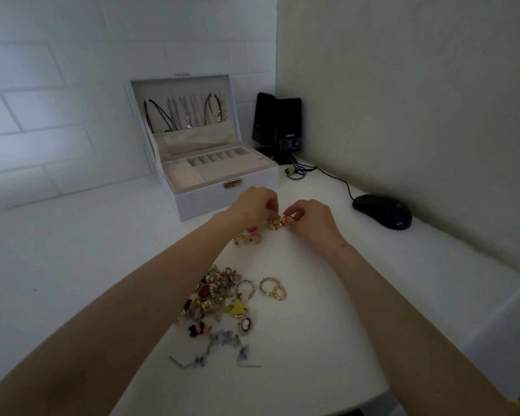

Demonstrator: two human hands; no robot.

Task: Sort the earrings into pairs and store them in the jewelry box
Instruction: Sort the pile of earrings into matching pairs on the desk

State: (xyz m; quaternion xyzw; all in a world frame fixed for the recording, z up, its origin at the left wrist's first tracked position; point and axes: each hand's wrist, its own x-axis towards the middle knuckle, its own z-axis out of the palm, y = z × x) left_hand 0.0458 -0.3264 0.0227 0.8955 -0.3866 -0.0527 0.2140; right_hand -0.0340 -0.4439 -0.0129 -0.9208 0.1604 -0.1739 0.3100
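Observation:
My left hand pinches a gold earring just in front of the jewelry box. Beside it, my right hand pinches a matching gold earring, the two pieces almost touching. The pale box stands open, with necklaces hung in its lid and small beige compartments inside. A few earrings lie under my left wrist. Nearer to me a heap of mixed earrings sits on the white table, with gold hoops at its right edge.
A black computer mouse lies at the right by the wall, its cable running back to two black speakers in the corner. A small green item lies beside the box. Walls close off the back and right.

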